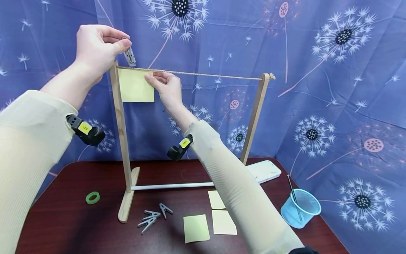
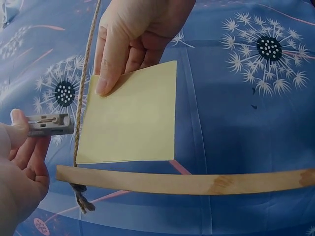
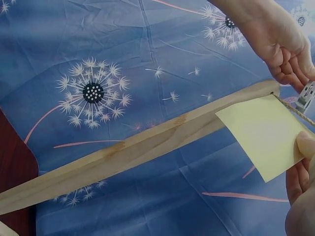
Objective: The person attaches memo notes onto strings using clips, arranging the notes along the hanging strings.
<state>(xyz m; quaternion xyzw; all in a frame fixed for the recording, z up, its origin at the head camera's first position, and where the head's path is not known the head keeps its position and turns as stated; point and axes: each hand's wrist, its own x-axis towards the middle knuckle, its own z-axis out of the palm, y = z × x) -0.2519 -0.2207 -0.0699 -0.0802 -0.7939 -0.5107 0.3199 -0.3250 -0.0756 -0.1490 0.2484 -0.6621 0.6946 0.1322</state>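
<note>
My left hand [image 1: 96, 47] pinches a grey clothespin [image 1: 129, 57] just above the twine [image 1: 203, 74], close to the left wooden post [image 1: 120, 123]. In the left wrist view the clothespin [image 2: 49, 125] points at the twine [image 2: 84, 73] from the side, slightly apart from it. A yellow sticky note [image 1: 136, 86] is held by its right edge between the thumb and fingers of my right hand [image 1: 168, 88]. Its top edge lies along the twine, next to the post. The right wrist view shows the note [image 3: 263, 137] flat, with the thumb on its face.
Several grey clothespins [image 1: 149, 220] lie on the dark red table [image 1: 104, 233], near a green tape roll [image 1: 92, 198]. Yellow notes [image 1: 196, 228] lie partly beside my right sleeve. A white case [image 1: 264, 170] and a blue mesh cup [image 1: 299, 208] stand at the right.
</note>
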